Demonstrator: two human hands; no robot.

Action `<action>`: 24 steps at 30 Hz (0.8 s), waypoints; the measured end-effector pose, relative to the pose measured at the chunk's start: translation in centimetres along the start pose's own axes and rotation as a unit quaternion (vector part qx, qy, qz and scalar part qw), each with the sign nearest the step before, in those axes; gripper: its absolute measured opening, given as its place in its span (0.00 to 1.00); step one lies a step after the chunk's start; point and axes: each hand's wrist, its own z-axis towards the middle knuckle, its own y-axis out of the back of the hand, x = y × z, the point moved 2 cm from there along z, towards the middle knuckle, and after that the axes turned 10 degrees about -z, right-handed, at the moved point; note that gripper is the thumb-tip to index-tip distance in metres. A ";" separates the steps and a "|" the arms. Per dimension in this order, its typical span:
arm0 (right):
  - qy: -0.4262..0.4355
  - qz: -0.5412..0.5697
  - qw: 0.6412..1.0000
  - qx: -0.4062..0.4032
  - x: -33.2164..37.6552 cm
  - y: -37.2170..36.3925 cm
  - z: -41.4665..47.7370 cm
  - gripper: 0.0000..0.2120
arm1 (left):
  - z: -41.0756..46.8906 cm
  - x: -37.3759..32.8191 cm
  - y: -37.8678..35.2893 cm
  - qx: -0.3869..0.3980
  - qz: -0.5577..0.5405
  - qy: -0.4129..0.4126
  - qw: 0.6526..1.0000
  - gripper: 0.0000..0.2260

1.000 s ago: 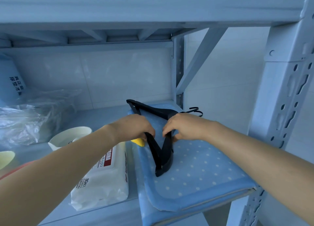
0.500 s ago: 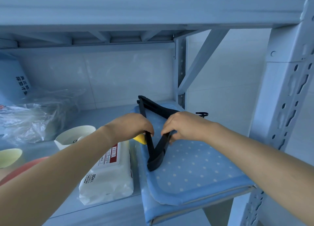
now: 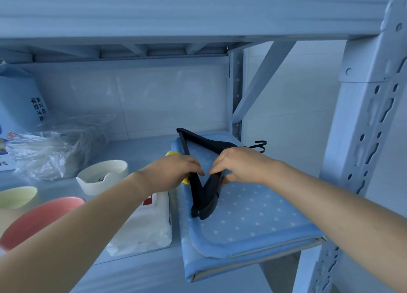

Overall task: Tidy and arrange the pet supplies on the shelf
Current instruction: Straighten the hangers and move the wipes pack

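A stack of black hangers (image 3: 204,196) lies on a folded blue polka-dot pad (image 3: 246,218) at the right end of the shelf (image 3: 141,145). My left hand (image 3: 174,171) grips the left arm of the hangers, with a yellow object (image 3: 174,154) partly hidden beneath it. My right hand (image 3: 240,165) pinches the right arm of the hangers. The hooks (image 3: 259,144) stick out past the pad toward the right.
A white wipes pack (image 3: 147,224) lies left of the pad. A white pet bowl (image 3: 103,176), a pink bowl (image 3: 41,218) and a pale green bowl (image 3: 17,197) sit further left. A clear plastic bag (image 3: 57,147) and a blue package (image 3: 19,107) stand at the back left. A shelf post (image 3: 361,160) rises on the right.
The hangers' two arms have been squeezed closer together and shifted slightly on the pad. Both hands kept their hold.
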 end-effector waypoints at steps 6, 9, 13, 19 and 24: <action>-0.021 -0.007 1.000 0.006 0.0 0.3 -0.4 0.24 | -1.4 -0.5 -0.1 -0.018 -0.040 0.025 0.999 0.22; -0.036 -0.013 0.999 0.003 -0.4 0.8 -1.1 0.27 | -2.6 -1.0 0.3 -0.044 -0.087 0.052 0.994 0.20; -0.046 0.000 0.999 -0.008 -0.4 1.2 -2.4 0.24 | -4.3 -2.4 1.4 -0.092 -0.102 0.082 0.987 0.16; -0.029 0.097 0.993 -0.060 1.5 1.4 -4.0 0.19 | -7.8 -4.8 1.9 -0.117 -0.049 0.147 0.981 0.12; -0.003 0.162 0.983 -0.092 3.8 1.4 -4.6 0.14 | -11.6 -6.3 1.4 -0.115 -0.078 0.208 0.968 0.12</action>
